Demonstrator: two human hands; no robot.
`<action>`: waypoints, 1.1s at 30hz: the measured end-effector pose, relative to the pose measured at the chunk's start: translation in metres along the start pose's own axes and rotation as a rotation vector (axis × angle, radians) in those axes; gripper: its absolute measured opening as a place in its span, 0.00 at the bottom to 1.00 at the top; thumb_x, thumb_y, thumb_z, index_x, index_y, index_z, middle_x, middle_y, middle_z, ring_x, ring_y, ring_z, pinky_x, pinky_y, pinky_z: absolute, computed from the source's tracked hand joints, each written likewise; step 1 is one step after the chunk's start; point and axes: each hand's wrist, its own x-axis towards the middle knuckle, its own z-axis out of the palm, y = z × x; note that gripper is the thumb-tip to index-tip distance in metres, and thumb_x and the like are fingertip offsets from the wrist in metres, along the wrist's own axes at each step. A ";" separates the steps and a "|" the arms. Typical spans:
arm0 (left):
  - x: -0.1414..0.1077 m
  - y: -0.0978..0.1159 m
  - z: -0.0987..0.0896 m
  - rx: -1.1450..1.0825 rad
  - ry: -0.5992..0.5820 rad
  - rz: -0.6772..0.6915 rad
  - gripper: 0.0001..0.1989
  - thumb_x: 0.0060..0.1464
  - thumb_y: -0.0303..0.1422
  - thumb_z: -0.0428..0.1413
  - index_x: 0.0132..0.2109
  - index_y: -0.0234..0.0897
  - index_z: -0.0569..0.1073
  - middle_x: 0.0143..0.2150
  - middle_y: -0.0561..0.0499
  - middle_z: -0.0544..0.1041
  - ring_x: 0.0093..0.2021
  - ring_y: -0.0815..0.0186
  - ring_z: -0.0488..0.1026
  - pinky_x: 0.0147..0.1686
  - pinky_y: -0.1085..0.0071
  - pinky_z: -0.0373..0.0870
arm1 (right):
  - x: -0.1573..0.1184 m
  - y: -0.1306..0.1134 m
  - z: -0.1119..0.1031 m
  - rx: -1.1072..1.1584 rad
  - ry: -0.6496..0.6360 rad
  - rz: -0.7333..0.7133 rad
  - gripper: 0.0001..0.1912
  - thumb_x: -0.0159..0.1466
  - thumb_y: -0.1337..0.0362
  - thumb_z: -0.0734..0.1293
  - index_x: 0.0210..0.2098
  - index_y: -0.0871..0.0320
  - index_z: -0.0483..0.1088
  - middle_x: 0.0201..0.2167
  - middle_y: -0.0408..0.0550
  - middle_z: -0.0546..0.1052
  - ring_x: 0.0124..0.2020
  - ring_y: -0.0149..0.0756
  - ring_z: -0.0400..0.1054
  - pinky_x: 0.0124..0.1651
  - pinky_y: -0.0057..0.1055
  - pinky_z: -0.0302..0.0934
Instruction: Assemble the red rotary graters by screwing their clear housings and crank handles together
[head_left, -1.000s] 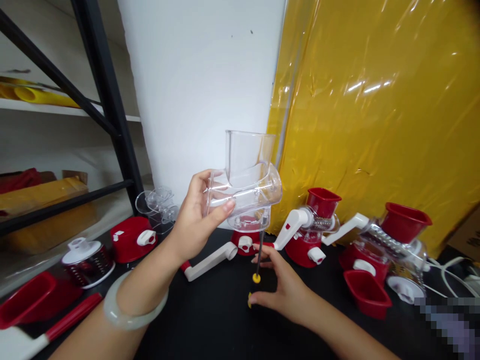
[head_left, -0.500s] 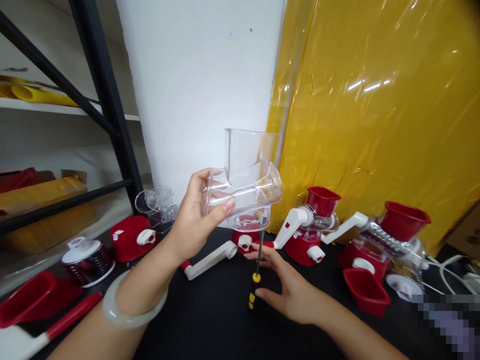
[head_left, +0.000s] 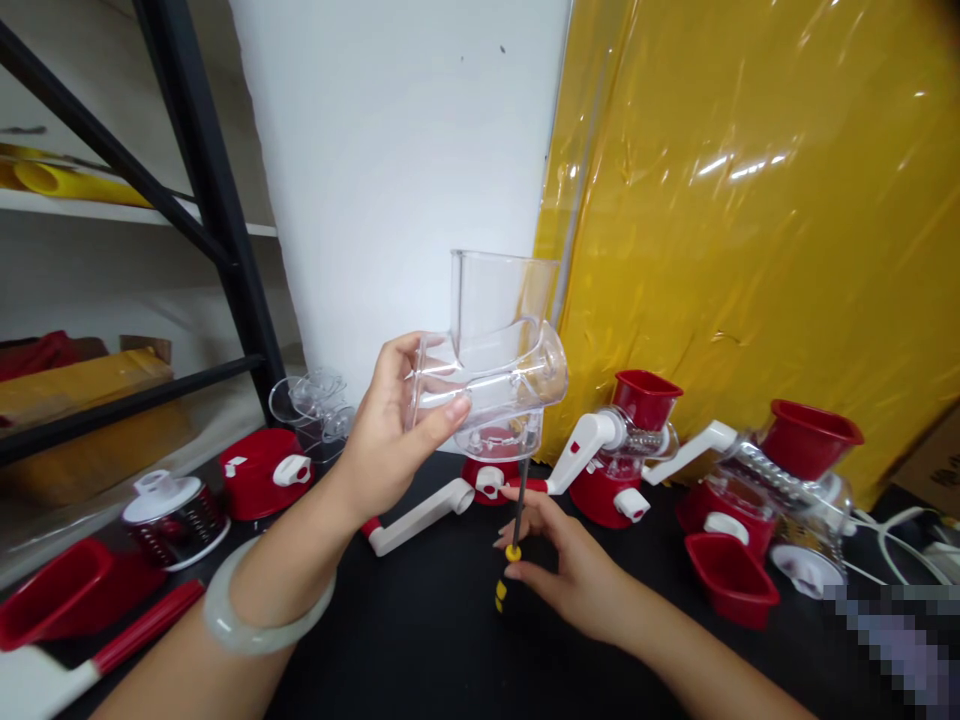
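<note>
- The clear plastic grater housing (head_left: 499, 385) is up in the middle, above the black surface (head_left: 420, 640), its open chute upward.
- The left hand (head_left: 390, 425) grips its left end, thumb on the near side.
- The right hand (head_left: 574, 565) looks to be lightly pinching a screwdriver (head_left: 519, 515) near its yellow collar, tip up under the housing's right side.
- I'd judge the housing light, stiff and rather slick, liable to crack if dropped or overforced.
- The thick tube seems the best hold; the thin-looking chute rim, the worst.
</note>
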 end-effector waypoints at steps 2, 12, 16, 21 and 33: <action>0.000 0.000 0.000 -0.005 -0.001 -0.004 0.26 0.54 0.42 0.64 0.55 0.43 0.65 0.49 0.48 0.71 0.45 0.63 0.75 0.45 0.68 0.77 | 0.001 0.001 0.001 -0.046 0.060 0.038 0.40 0.57 0.65 0.78 0.63 0.51 0.57 0.41 0.45 0.72 0.47 0.42 0.70 0.57 0.47 0.64; 0.000 0.002 0.000 -0.014 -0.001 -0.013 0.26 0.54 0.42 0.64 0.55 0.43 0.64 0.49 0.48 0.71 0.45 0.64 0.74 0.44 0.69 0.77 | 0.001 0.000 0.002 -0.067 0.018 0.077 0.37 0.60 0.66 0.75 0.63 0.52 0.57 0.41 0.45 0.73 0.44 0.40 0.70 0.56 0.46 0.64; 0.000 0.004 0.001 -0.009 0.002 -0.022 0.27 0.53 0.42 0.65 0.55 0.43 0.64 0.50 0.48 0.70 0.45 0.64 0.74 0.44 0.69 0.77 | 0.000 -0.003 0.001 -0.051 0.007 0.059 0.43 0.55 0.64 0.79 0.63 0.50 0.56 0.56 0.51 0.68 0.58 0.45 0.64 0.64 0.49 0.58; -0.001 0.003 0.001 -0.011 -0.001 -0.020 0.27 0.53 0.42 0.64 0.55 0.43 0.63 0.51 0.47 0.70 0.46 0.64 0.74 0.45 0.68 0.76 | -0.002 -0.003 0.001 0.009 -0.037 -0.003 0.34 0.65 0.69 0.68 0.66 0.49 0.51 0.45 0.46 0.74 0.51 0.40 0.70 0.61 0.48 0.60; -0.001 0.004 0.000 -0.023 -0.016 -0.026 0.27 0.53 0.41 0.64 0.56 0.44 0.63 0.51 0.47 0.70 0.46 0.62 0.74 0.45 0.67 0.77 | -0.001 -0.006 0.002 -0.006 -0.025 0.008 0.34 0.65 0.69 0.69 0.66 0.51 0.53 0.42 0.46 0.74 0.50 0.40 0.71 0.60 0.47 0.62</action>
